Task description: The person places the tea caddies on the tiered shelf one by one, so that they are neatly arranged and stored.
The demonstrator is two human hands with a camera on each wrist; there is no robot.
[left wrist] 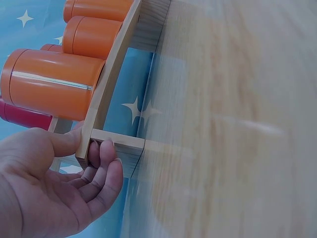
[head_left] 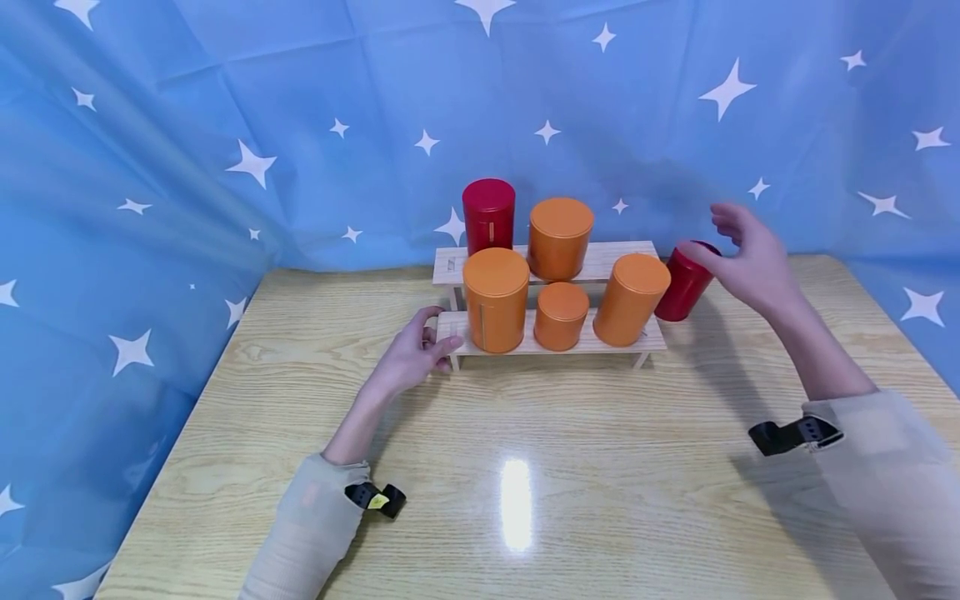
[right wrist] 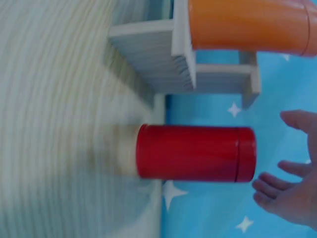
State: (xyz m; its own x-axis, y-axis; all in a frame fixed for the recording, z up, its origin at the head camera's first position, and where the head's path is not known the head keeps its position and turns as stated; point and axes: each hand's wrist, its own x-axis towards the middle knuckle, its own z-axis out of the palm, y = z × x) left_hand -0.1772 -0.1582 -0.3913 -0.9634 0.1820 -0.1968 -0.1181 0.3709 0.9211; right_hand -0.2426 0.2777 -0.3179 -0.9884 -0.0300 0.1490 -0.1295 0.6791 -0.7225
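Observation:
My left hand (head_left: 411,352) grips the left end of the lower step of a pale wooden two-step rack (head_left: 551,343); in the left wrist view, thumb and curled fingers close round the board's end. On the lower step stand three orange canisters: a tall one (head_left: 496,308), a short one (head_left: 561,321) and another tall one (head_left: 632,304). The upper step bears a red canister (head_left: 489,218) and a wide orange canister (head_left: 561,242). A second red canister (right wrist: 195,152) stands upright on the table, right of the rack. Above it my right hand (head_left: 750,258) is spread, fingers apart and holding nothing.
The wooden table (head_left: 600,467) reaches back to a blue curtain (head_left: 360,92) with white stars, close behind the rack. Each sleeve has a black strap; the left strap (head_left: 375,498) and the right strap (head_left: 797,435) are near the cuffs. Light glares on the table's middle.

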